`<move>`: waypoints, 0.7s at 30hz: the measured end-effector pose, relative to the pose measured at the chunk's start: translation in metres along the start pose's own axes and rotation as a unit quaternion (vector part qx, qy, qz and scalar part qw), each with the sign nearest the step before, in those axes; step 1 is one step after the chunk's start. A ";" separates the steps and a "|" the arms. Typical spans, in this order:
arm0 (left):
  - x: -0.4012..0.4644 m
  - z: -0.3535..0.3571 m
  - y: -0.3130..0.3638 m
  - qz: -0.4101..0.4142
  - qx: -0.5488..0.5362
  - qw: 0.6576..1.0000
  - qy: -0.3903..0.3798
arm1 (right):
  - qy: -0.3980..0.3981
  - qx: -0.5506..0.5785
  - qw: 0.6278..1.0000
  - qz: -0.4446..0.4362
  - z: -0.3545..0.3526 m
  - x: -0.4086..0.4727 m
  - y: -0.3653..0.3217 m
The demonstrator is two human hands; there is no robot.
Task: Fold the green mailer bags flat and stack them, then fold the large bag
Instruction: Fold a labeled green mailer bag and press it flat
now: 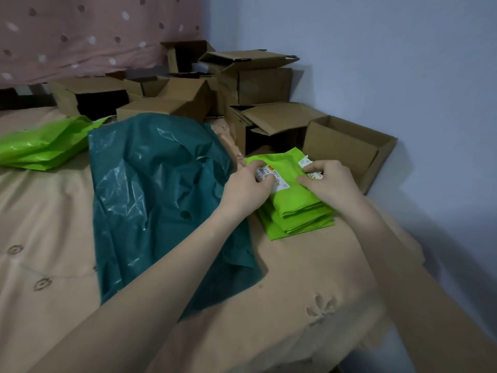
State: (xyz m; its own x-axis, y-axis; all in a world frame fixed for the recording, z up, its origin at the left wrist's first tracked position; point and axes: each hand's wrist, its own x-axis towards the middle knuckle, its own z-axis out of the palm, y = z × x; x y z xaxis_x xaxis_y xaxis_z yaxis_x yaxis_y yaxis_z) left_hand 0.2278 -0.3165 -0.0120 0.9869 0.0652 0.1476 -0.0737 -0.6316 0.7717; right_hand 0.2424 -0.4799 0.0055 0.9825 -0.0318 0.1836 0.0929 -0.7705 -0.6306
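Observation:
A stack of folded bright green mailer bags (294, 211) lies on the bed at the right. The top bag (289, 192) carries white shipping labels. My left hand (248, 184) pinches its left label edge, and my right hand (329, 177) presses its right edge, fingers curled on the plastic. A large dark teal plastic bag (158, 195) lies crumpled and unfolded in the middle of the bed, partly under my left forearm. Loose unfolded green mailer bags (45, 145) sit in a heap at the far left.
The peach bedspread (309, 278) covers the bed; its right edge drops off beside a pale blue wall (416, 76). Several open cardboard boxes (258, 84) crowd the back right, one open box (349, 149) just behind the stack. A pink dotted curtain (94, 33) hangs behind.

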 end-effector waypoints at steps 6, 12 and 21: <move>0.001 0.007 -0.003 0.023 0.074 0.997 0.008 | 0.001 -0.060 0.998 -0.034 -0.001 -0.006 0.000; -0.013 0.013 0.003 0.076 0.066 0.992 -0.072 | -0.004 -0.063 0.998 -0.027 -0.003 -0.004 0.002; -0.023 0.001 -0.010 0.184 0.212 0.949 -0.145 | -0.015 -0.067 0.996 -0.056 -0.001 -0.003 0.000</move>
State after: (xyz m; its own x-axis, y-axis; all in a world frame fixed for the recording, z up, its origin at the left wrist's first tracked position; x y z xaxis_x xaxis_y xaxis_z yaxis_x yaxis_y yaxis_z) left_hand 0.2064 -0.3125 -0.0235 0.9080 -0.3966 0.1352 -0.4174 -0.8283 0.3737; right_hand 0.2396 -0.4806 0.0062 0.9718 0.0759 0.2231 0.1812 -0.8458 -0.5017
